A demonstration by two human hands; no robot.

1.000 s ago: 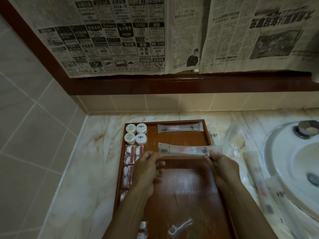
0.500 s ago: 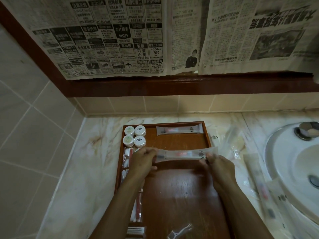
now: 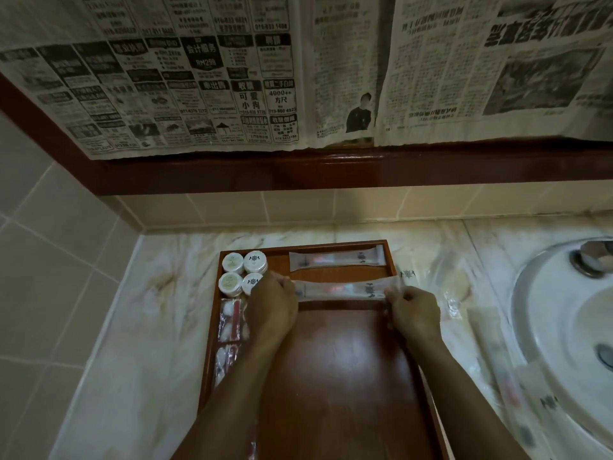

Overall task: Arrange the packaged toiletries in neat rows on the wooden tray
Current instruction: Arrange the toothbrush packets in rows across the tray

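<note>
A wooden tray (image 3: 335, 376) lies on the marble counter. Across its far end rests a long clear toothbrush packet (image 3: 335, 260). Just below it, a second toothbrush packet (image 3: 341, 290) lies crosswise, pinched at its left end by my left hand (image 3: 272, 310) and at its right end by my right hand (image 3: 413, 315). Several small round white jars (image 3: 243, 272) stand in the tray's far left corner. Below them, clear cotton-swab packets (image 3: 230, 322) run down the left edge, partly hidden by my left arm.
More clear packets (image 3: 510, 390) lie loose on the counter between the tray and the white sink (image 3: 570, 327) at the right. Tiled wall rises at the left. A dark wood ledge and taped newspaper stand behind the counter.
Both hands have carried the second toothbrush packet away from me and lowered it to just below the first packet. The camera has tilted, so the tray's near end is out of view.
</note>
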